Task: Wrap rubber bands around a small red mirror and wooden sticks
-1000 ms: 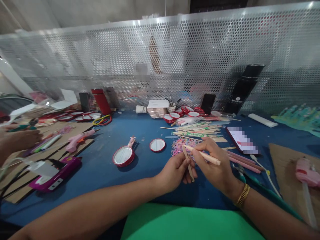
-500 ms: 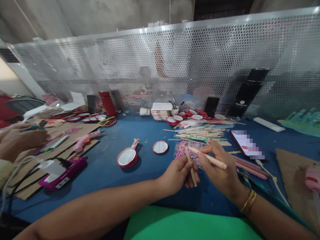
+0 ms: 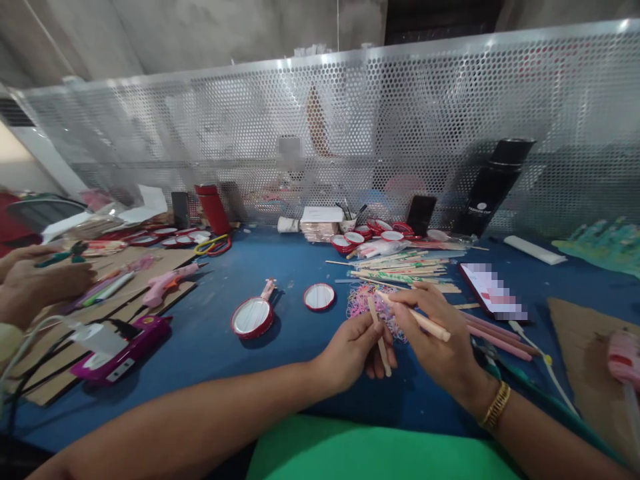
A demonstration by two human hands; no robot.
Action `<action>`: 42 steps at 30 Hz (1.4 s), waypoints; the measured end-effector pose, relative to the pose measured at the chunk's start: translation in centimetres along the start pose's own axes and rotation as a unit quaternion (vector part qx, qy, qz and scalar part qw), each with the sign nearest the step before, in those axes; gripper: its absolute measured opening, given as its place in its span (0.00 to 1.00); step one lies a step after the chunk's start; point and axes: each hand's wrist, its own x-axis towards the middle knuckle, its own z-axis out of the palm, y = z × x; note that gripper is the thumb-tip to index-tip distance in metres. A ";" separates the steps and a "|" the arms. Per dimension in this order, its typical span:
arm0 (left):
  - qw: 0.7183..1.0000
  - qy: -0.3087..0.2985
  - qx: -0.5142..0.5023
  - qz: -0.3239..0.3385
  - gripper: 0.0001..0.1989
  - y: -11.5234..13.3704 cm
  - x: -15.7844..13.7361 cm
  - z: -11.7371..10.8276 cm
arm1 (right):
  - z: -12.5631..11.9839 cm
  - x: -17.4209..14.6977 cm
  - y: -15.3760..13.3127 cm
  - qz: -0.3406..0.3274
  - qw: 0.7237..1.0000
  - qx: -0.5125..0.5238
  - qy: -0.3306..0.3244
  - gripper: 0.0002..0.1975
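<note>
here, above the blue table, the left hand is closed around a flat wooden stick, held nearly upright between thumb and fingers. the right hand pinches a pale round stick — its tip meets the flat one's upper end. just behind lies a tangle of pink rubber bands; a red-rimmed mirror and a loose red lid sit to the left — another person's hand works at the far left edge.

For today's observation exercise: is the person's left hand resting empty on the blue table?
No: the left hand grips a flat wooden stick above the table.
</note>
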 end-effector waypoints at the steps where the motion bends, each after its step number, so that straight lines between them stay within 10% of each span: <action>1: 1.000 -0.001 0.001 0.000 0.20 0.0 0.0 0.0 | 0.0 0.0 0.1 -0.002 1.000 -0.004 0.002 0.06; 17: 1.000 -0.002 0.004 -0.016 0.17 0.4 -0.1 0.0 | -0.3 0.1 -0.5 0.084 0.996 0.019 0.001 0.04; 42: 1.000 -0.005 0.002 -0.006 0.19 0.0 -0.1 0.0 | -0.2 0.3 -0.4 0.039 0.999 0.008 -0.008 0.06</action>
